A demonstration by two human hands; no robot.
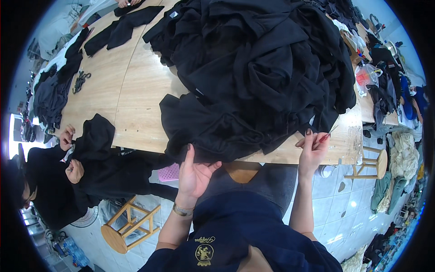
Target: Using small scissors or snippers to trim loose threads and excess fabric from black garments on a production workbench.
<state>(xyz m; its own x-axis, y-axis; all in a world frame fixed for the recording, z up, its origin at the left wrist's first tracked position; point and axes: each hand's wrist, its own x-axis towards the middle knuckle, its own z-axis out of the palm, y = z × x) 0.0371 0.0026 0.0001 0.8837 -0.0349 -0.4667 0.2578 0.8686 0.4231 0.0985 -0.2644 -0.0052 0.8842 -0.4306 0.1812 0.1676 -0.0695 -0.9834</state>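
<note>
A black garment (210, 131) lies bunched at the near edge of the table. My left hand (195, 174) is closed on its hem, thumb on top and fingers partly under the cloth. To the right, my right hand (311, 154) is raised over the table edge, its thumb and fingers drawn together. A small, thin pointed tool (334, 129) sticks out from its fingers; most of it is hidden, so its exact kind does not show. Behind both hands rises a large heap of black garments (267, 59), with a few small white labels showing.
At the left, a co-worker (54, 181) handles a black garment (96, 133). Another person's hands (129, 3) show at the far edge. Black scissors (81, 81) lie on the wooden table (136, 90). Wooden stools (129, 224) stand left and right (374, 163). A plastic bag (368, 75) sits at right.
</note>
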